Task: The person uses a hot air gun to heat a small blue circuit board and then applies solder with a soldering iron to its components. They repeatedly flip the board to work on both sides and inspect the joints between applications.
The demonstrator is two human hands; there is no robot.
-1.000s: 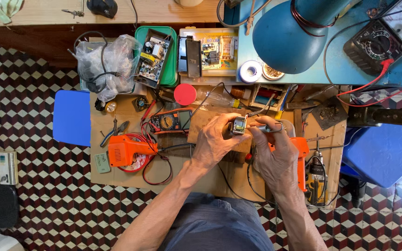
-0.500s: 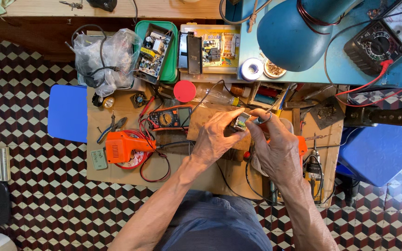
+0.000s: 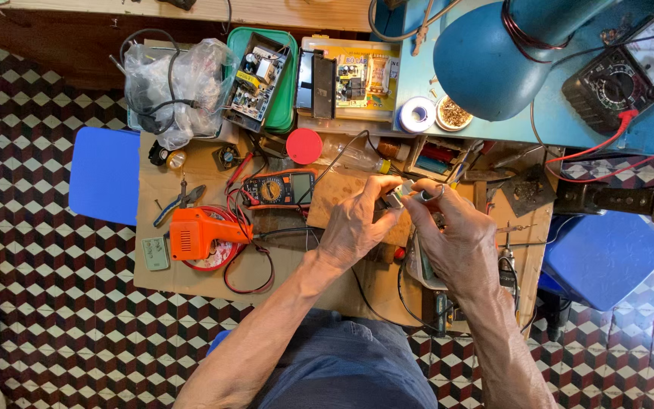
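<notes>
Both hands work together above the cardboard work mat: the left hand pinches a small metal part while the right hand grips a thin tool at it (tip hidden), so steadiness matters next.

The floor has a checked pattern of dark red, black and white. The bench is brown. The glue gun is orange, the stool is blue, the lamp is blue, the tray is green, and the round lid is red.
</notes>
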